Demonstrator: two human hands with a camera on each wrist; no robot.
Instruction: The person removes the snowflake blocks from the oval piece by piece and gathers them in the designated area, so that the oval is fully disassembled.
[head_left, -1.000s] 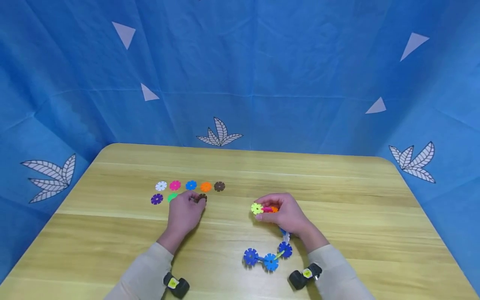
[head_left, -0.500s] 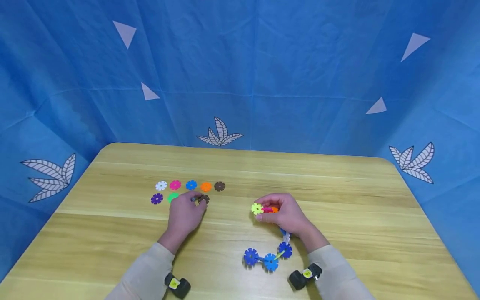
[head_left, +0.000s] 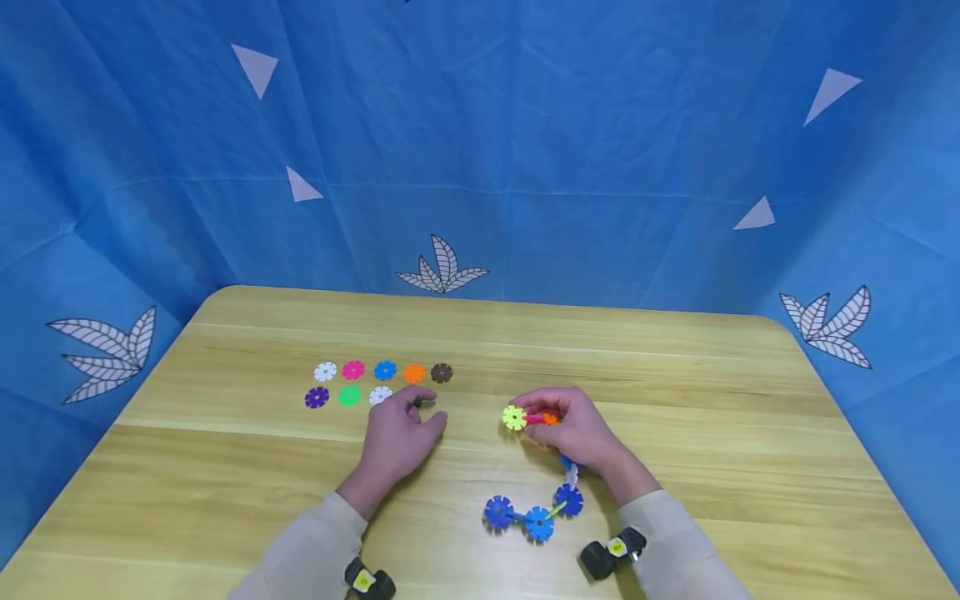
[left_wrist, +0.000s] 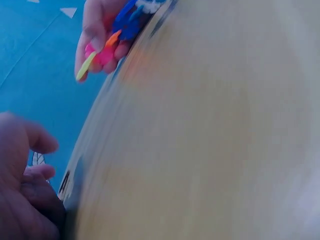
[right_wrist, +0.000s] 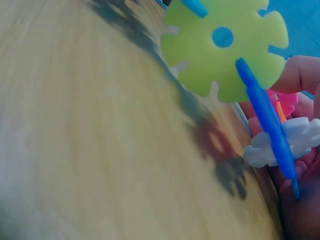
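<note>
My right hand pinches the upper end of a chain of interlocking snowflake discs. A yellow disc sticks out past its fingertips, joined to a pink disc and an orange one. From under the palm the chain curves down to several blue discs near the table front. My left hand is low over the table, right of the loose discs, thumb and forefinger apart. A dark sliver, perhaps a brown disc, shows beneath the forefinger. In the left wrist view nothing is visible between thumb and forefinger.
Loose snowflake discs lie flat in two rows at the table's left: white, pink, blue, orange and brown behind; purple, green and white in front. A blue curtain hangs behind.
My left hand has moved right, and thumb and forefinger have spread. The front-row white disc is uncovered; the front brown disc beside it is no longer plainly visible. My right hand has stayed nearly still.
</note>
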